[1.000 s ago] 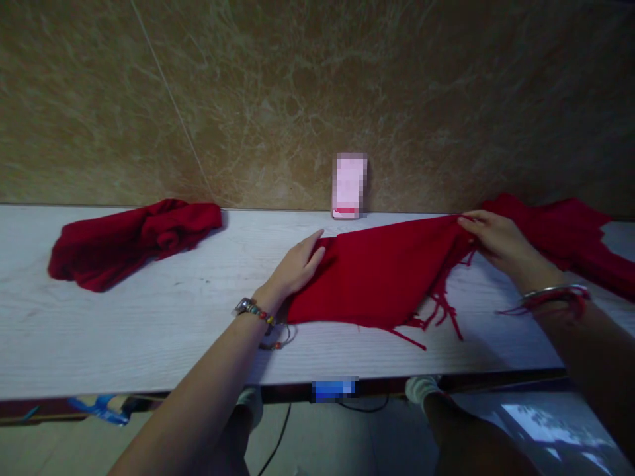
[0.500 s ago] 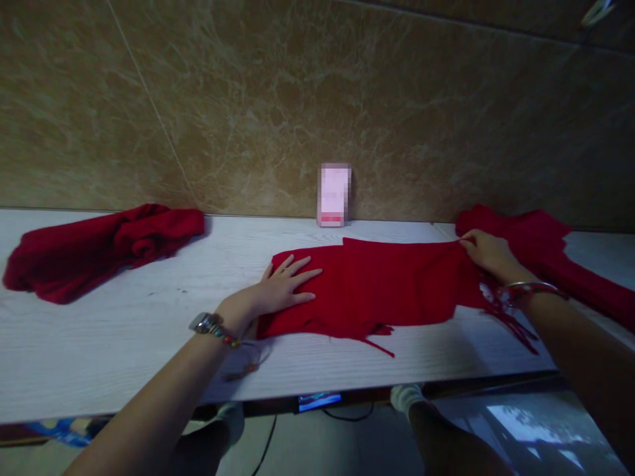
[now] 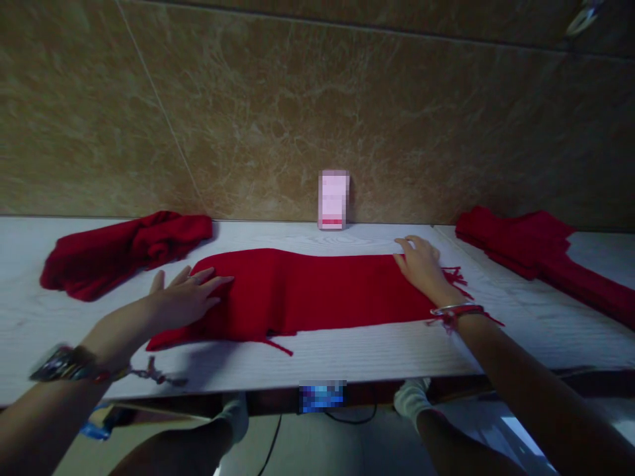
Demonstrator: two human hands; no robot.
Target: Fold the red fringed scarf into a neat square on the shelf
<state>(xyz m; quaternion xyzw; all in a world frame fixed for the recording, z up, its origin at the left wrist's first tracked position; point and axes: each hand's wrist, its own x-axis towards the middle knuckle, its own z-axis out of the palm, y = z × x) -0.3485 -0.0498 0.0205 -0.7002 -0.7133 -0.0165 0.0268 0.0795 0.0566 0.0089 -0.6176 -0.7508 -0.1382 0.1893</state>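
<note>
A red scarf (image 3: 327, 291) with fringe lies lengthwise on the white wood-grain table (image 3: 347, 354). Its left part looks folded over, and a few strands stick out at the front edge. My left hand (image 3: 181, 301) is at the scarf's left end, fingers spread over the cloth, nothing gripped. At the other end, my right hand (image 3: 421, 264) rests over the cloth close to the fringe. The thumb and fingers there are apart and bent, with no cloth visibly pinched. My right wrist hides part of the fringed end.
Bunched red cloth (image 3: 124, 254) lies at the back left, and more red cloth (image 3: 520, 244) at the right. A pink, blurred upright object (image 3: 333, 198) leans against the brown marbled wall (image 3: 278, 112). Below the table edge are a small blurred screen (image 3: 322, 396) and a cable (image 3: 270, 446).
The scarf's right part now lies flatter and straighter, and its left part reaches farther left. My left hand has moved left. My right hand has moved left and let go of the cloth's edge.
</note>
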